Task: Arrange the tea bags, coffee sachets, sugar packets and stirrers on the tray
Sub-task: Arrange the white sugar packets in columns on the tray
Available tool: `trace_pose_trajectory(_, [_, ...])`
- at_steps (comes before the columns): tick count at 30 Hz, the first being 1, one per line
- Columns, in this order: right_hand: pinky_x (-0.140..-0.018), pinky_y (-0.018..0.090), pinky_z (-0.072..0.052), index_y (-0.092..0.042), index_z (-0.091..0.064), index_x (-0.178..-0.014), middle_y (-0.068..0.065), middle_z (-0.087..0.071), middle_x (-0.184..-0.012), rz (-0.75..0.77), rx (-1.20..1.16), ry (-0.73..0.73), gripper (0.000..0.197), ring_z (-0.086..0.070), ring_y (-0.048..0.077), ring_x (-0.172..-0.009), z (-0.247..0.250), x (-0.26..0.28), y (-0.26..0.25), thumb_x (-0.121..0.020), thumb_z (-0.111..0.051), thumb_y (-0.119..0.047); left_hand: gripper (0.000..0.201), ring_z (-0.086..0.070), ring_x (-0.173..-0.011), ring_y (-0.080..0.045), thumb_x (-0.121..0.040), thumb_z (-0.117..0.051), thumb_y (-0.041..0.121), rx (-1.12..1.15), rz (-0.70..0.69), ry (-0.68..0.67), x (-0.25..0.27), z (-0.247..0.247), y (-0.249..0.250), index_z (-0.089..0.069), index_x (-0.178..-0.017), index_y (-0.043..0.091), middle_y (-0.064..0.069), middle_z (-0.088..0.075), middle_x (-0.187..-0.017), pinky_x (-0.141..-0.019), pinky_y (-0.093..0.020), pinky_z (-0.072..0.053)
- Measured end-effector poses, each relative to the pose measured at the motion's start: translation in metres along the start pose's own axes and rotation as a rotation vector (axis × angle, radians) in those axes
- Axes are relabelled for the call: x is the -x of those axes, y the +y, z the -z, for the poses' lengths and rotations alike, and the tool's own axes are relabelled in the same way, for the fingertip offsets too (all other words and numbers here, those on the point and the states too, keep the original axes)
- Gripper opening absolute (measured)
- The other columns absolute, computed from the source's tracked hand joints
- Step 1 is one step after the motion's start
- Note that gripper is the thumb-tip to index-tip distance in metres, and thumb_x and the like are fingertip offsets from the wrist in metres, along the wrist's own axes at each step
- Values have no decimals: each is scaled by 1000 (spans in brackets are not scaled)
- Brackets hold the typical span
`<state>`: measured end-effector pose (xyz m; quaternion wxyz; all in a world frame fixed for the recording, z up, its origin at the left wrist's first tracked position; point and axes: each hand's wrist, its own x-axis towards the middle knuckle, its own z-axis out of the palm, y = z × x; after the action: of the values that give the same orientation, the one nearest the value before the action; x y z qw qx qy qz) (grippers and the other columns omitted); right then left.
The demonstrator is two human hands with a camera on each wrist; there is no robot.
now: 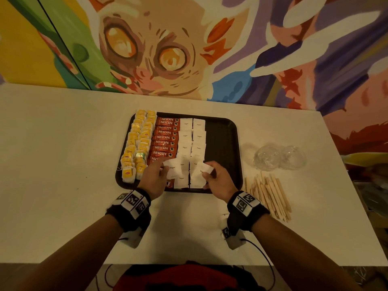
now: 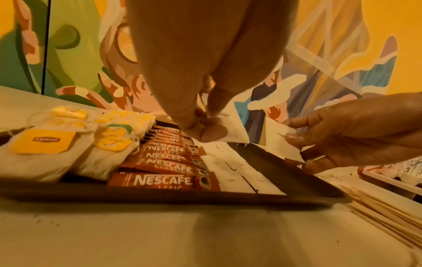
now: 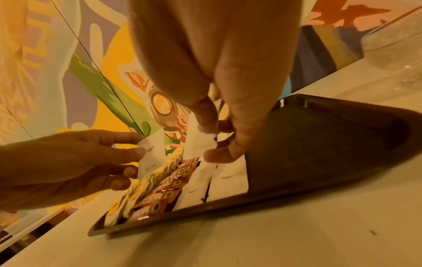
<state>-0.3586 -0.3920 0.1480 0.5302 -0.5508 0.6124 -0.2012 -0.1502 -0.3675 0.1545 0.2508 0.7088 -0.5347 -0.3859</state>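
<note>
A dark tray (image 1: pixel 222 133) on the white table holds two columns of yellow-tagged tea bags (image 1: pixel 138 143), a column of red Nescafe sachets (image 1: pixel 165 137) and two columns of white sugar packets (image 1: pixel 192 139). My left hand (image 1: pixel 154 175) pinches one sugar packet (image 1: pixel 172 168) just above the tray's near end. My right hand (image 1: pixel 218 177) pinches another sugar packet (image 1: pixel 202 171) beside it. The wrist views show each packet (image 2: pixel 233 126) (image 3: pixel 200 142) held between thumb and fingers. Wooden stirrers (image 1: pixel 270 196) lie in a loose pile on the table right of the tray.
Clear plastic dome lids (image 1: pixel 275 156) sit on the table right of the tray, behind the stirrers. The tray's right strip (image 3: pixel 319 144) is bare. A painted mural wall (image 1: pixel 189 49) stands behind the table. The table edge (image 1: pixel 189 264) runs close to my body.
</note>
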Motion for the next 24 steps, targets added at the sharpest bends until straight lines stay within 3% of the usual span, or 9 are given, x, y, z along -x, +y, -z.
trace_pose_trajectory(4, [-68,26,-60,-21,-51,-118,-2,-61,-113,-11,-27,116,31,-63,16,-102,3,-17,-6,-92,-65,-13,33,-57,-103,-20,-97,-54,16,-40,19,56,-16,1,10,-50,-130,15,-7,-62,-112,-82,-26,-41])
trace_pose_trajectory(10, [-63,23,-59,-11,-62,-110,5,-69,-110,-53,40,215,20,-70,22,-94,8,-45,-11,-92,-67,-16,32,-61,-103,-21,-89,-67,22,-59,116,96,-47,0,18,-58,-118,13,-5,-66,-110,-87,-31,-48])
trace_pose_trajectory(15, [-80,30,-58,-10,-64,-115,6,-68,-116,-108,119,198,20,-70,25,-93,10,-65,-12,-97,-59,-13,33,-62,-100,-21,-85,-70,29,-171,144,41,-71,-4,17,-61,-113,15,-4,-68,-108,-87,-34,-52])
trace_pose_trajectory(20, [-89,42,-57,-10,-64,-116,9,-68,-116,-185,130,214,25,-68,25,-100,5,-79,-9,-91,-67,-12,29,-59,-95,-17,-82,-73,29,-216,187,-36,-84,-10,16,-58,-106,22,-1,-63,-106,-79,-30,-51])
trace_pose_trajectory(24, [-91,37,-56,-11,-62,-114,8,-66,-115,-246,129,236,26,-65,22,-104,3,-84,-6,-90,-68,-12,28,-58,-90,-14,-81,-74,29,-232,202,-93,-89,-11,14,-53,-99,26,4,-60,-96,-75,-27,-46])
